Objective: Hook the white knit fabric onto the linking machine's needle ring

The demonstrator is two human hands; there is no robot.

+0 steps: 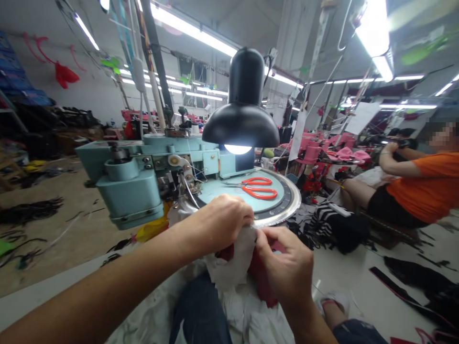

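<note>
My left hand (227, 217) is closed at the front rim of a round machine dial (294, 193), fingers pinching the upper edge of a whitish piece of fabric (239, 260). To its right, my right hand (287, 258) pinches the same edge between thumb and forefinger, just below the toothed rim. The fabric hangs down from both hands over my lap, with dark red cloth (260, 272) behind it. Scissors with red-orange handles (260, 192) lie on the dial's pale green plate. The teal linking machine's head (129, 191) stands left of the dial.
A black lamp (241, 119) hangs low over the dial, lit. On the right sits a co-worker in an orange top (426, 186). Black and striped cloth (337, 222) is heaped between us. More white fabric (265, 325) covers my lap. Scraps litter the floor at left.
</note>
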